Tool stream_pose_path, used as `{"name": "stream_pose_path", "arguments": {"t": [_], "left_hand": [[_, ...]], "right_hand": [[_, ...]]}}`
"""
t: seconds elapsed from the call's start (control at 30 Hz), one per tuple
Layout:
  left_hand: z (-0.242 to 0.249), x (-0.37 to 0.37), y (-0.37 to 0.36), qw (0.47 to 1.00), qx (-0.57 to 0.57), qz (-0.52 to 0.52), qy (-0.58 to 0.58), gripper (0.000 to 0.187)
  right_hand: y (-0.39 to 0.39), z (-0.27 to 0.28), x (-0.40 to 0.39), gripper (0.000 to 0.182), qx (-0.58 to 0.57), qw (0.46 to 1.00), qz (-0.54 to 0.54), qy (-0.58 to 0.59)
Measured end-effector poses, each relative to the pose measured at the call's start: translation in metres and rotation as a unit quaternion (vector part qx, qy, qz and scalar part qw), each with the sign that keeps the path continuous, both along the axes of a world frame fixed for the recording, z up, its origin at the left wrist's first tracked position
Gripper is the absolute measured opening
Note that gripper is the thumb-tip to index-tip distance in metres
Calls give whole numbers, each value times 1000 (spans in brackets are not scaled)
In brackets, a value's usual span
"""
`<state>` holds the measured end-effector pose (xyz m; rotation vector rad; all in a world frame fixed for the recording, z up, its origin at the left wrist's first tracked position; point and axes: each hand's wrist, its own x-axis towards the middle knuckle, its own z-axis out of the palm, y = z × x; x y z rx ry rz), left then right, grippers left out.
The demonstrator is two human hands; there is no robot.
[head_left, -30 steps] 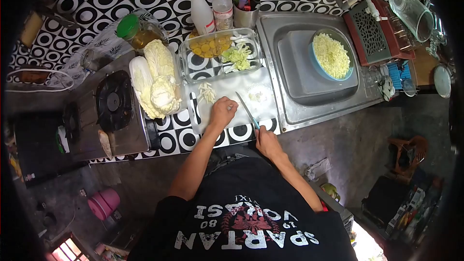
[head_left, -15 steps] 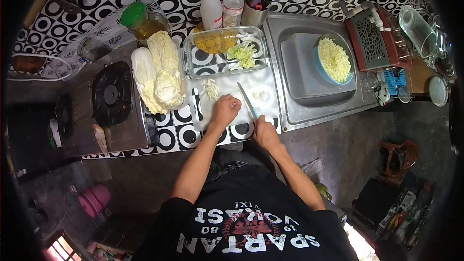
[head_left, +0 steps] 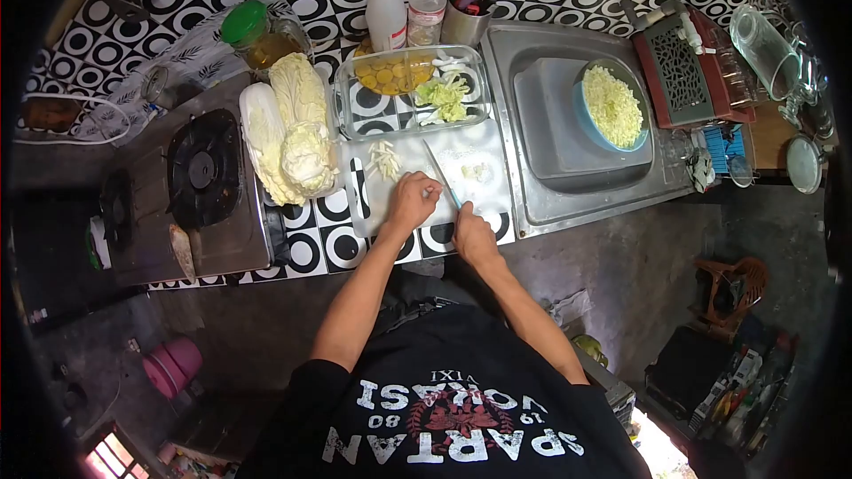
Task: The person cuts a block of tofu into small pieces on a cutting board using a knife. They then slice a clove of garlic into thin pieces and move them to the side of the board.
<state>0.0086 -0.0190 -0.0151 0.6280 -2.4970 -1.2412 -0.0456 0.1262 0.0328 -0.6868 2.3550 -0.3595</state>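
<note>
My right hand (head_left: 474,235) is wrapped round the handle of a kitchen knife (head_left: 441,169), its blade pointing away from me over a translucent white cutting board (head_left: 490,144). Beside the blade, my left hand (head_left: 415,202) rests on the board with curled, pinched fingers. What they pinch is mostly hidden. A small pile of pale cut strips (head_left: 384,160) lies beyond the left hand, and small pale bits (head_left: 477,172) lie right of the blade. Behind the board, a rectangular glass dish (head_left: 355,131) holds leafy green-white pieces (head_left: 444,98).
Whole napa cabbages (head_left: 284,129) sit left of the board, next to the gas stove (head_left: 235,222). On the right, a blue bowl (head_left: 589,121) of chopped cabbage stands in the steel sink (head_left: 532,186). A white bottle (head_left: 387,9) and a blue-capped bottle (head_left: 428,11) stand behind the dish.
My right hand has moved left and slightly away from me, bringing the knife closer to my left hand. The left hand has stayed nearly in place.
</note>
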Motion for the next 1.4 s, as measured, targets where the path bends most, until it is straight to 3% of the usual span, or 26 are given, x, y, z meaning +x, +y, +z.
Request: {"name": "stream_pose_path", "arguments": {"t": [0.23, 0.47, 0.77, 0.87, 0.93, 1.1, 1.4], "left_hand": [[-1, -1, 0, 1000, 9, 16, -5, 4], [1, -1, -1, 1000, 18, 11, -1, 4], [-5, 2, -2, 999, 13, 15, 42, 8], [-3, 4, -2, 998, 28, 17, 45, 7], [-5, 4, -3, 998, 29, 12, 46, 6], [-5, 3, -4, 998, 40, 1, 46, 5], [-10, 3, -3, 999, 16, 9, 33, 6]], "right_hand": [[7, 33, 7, 23, 7, 1000, 7, -29], [6, 4, 17, 19, -18, 999, -32, -17], [4, 12, 6, 20, -37, 999, 6, 16], [9, 22, 13, 30, -11, 1000, -3, -27], [14, 10, 21, 20, -48, 999, -11, -3], [7, -4, 23, 20, -60, 998, -21, 4], [1, 17, 10, 19, -51, 999, 3, -1]]}}
